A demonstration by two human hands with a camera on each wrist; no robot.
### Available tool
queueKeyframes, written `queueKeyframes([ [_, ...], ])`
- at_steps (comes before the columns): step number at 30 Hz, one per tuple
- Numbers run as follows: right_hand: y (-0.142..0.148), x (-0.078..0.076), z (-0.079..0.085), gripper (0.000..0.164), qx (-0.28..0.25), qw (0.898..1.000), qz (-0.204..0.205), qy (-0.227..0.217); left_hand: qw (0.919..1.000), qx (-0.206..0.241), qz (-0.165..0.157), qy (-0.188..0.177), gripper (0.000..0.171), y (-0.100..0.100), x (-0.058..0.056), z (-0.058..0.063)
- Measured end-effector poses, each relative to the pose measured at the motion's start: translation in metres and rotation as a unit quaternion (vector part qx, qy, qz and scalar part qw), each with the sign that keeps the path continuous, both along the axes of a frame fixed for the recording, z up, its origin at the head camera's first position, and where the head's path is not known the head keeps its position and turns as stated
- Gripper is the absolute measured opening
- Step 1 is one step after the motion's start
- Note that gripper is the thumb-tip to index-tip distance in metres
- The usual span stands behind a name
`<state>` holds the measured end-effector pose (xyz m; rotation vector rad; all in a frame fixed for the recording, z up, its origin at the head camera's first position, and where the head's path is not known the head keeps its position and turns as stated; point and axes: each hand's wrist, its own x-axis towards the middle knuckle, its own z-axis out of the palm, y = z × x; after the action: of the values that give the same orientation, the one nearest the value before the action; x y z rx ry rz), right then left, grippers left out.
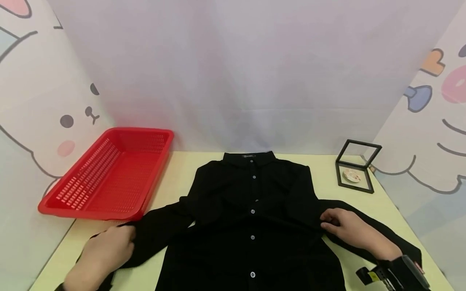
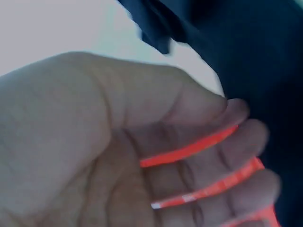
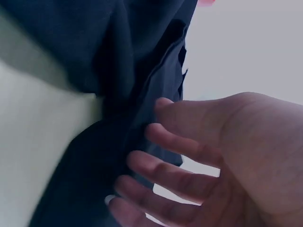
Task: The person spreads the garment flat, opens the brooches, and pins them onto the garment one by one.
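Observation:
A black long-sleeved button-up shirt (image 1: 233, 226) lies front up on the table, its collar at the far side and its sleeves spread out to both sides. Over the sleeve on the left is my left hand (image 1: 109, 248), slightly blurred. In the left wrist view its fingers (image 2: 227, 151) are loosely bent, with thumb and index tips close together and dark cloth behind them. My right hand (image 1: 349, 228) lies over the upper part of the other sleeve (image 3: 137, 109). Its fingers are relaxed and slightly bent, their tips at the cloth in the right wrist view.
A red plastic basket (image 1: 149, 198) stands at the back left, close beside the sleeve on that side. At the back right, a black hinged frame (image 1: 354, 187) stands opened, with a small round patterned item (image 1: 351, 175) in it. Pale curtains (image 1: 247, 81) enclose the pale yellow table (image 1: 185, 163).

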<state>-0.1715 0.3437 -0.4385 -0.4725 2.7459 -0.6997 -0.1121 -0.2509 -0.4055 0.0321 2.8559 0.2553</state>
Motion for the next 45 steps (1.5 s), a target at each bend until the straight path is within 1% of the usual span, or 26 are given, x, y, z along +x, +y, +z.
queueKeyframes([
  [2, -0.008, -0.005, 0.004, 0.013, -0.003, 1.000, 0.007, 0.025, 0.9989, 0.020, -0.031, 0.028, 0.006, 0.026, -0.008, 0.004],
  [5, -0.026, -0.013, 0.009, 0.015, -0.012, 0.998, 0.030, 0.054, 0.9936, 0.035, -0.074, 0.077, 0.013, 0.062, -0.015, 0.010],
  [7, -0.038, -0.018, 0.013, 0.018, -0.020, 0.997, 0.047, 0.059, 0.9881, 0.038, -0.102, 0.109, 0.013, 0.082, -0.018, 0.010],
  [9, -0.050, -0.020, 0.015, 0.022, -0.033, 0.996, 0.072, 0.051, 0.9826, 0.042, -0.132, 0.123, 0.015, 0.099, -0.018, 0.009],
  [11, -0.060, -0.018, 0.016, 0.024, -0.048, 0.994, 0.098, 0.030, 0.9774, 0.061, -0.166, 0.116, 0.017, 0.112, -0.017, 0.006],
  [13, -0.067, -0.015, 0.015, 0.024, -0.060, 0.992, 0.115, 0.000, 0.9711, 0.074, -0.202, 0.103, 0.020, 0.120, -0.017, 0.000],
  [15, -0.071, -0.011, 0.013, 0.023, -0.066, 0.989, 0.128, -0.032, 0.9668, 0.081, -0.231, 0.074, 0.023, 0.124, -0.017, -0.007],
  [16, -0.072, -0.009, 0.012, 0.022, -0.064, 0.988, 0.130, -0.050, 0.9659, 0.085, -0.238, 0.054, 0.024, 0.125, -0.017, -0.011],
  [18, -0.072, -0.007, 0.009, 0.023, -0.059, 0.986, 0.127, -0.085, 0.9659, 0.088, -0.243, 0.018, 0.027, 0.126, -0.019, -0.018],
  [19, -0.071, -0.007, 0.007, 0.023, -0.055, 0.986, 0.127, -0.095, 0.9666, 0.093, -0.239, 0.004, 0.028, 0.126, -0.021, -0.021],
  [21, -0.069, -0.008, 0.005, 0.024, -0.042, 0.986, 0.116, -0.115, 0.9697, 0.103, -0.221, -0.007, 0.029, 0.125, -0.023, -0.027],
  [22, -0.068, -0.009, 0.004, 0.025, -0.036, 0.986, 0.107, -0.121, 0.9716, 0.108, -0.211, -0.006, 0.029, 0.124, -0.025, -0.029],
  [25, -0.067, -0.015, 0.003, 0.026, -0.012, 0.990, 0.092, -0.107, 0.9761, 0.116, -0.183, 0.019, 0.031, 0.125, -0.030, -0.034],
  [27, -0.067, -0.019, 0.001, 0.027, 0.002, 0.992, 0.081, -0.095, 0.9785, 0.116, -0.169, 0.021, 0.032, 0.126, -0.035, -0.035],
  [29, -0.067, -0.024, -0.001, 0.029, 0.013, 0.994, 0.076, -0.078, 0.9797, 0.112, -0.165, 0.019, 0.034, 0.127, -0.040, -0.037],
  [31, -0.067, -0.029, -0.004, 0.031, 0.017, 0.996, 0.066, -0.064, 0.9798, 0.110, -0.166, 0.014, 0.035, 0.129, -0.046, -0.038],
  [34, -0.068, -0.038, -0.007, 0.033, 0.023, 0.997, 0.054, -0.042, 0.9783, 0.102, -0.180, 0.011, 0.036, 0.132, -0.054, -0.040],
  [37, -0.067, -0.046, -0.010, 0.034, 0.029, 0.998, 0.042, -0.034, 0.9764, 0.096, -0.193, 0.014, 0.038, 0.137, -0.061, -0.043],
  [40, -0.066, -0.054, -0.010, 0.035, 0.032, 0.998, 0.039, -0.038, 0.9766, 0.087, -0.197, 0.009, 0.038, 0.143, -0.066, -0.046],
  [42, -0.065, -0.058, -0.009, 0.036, 0.034, 0.998, 0.040, -0.045, 0.9776, 0.078, -0.195, -0.004, 0.039, 0.147, -0.068, -0.043],
  [45, -0.063, -0.062, -0.004, 0.036, 0.040, 0.996, 0.047, -0.060, 0.9785, 0.061, -0.194, -0.034, 0.040, 0.153, -0.072, -0.032],
])
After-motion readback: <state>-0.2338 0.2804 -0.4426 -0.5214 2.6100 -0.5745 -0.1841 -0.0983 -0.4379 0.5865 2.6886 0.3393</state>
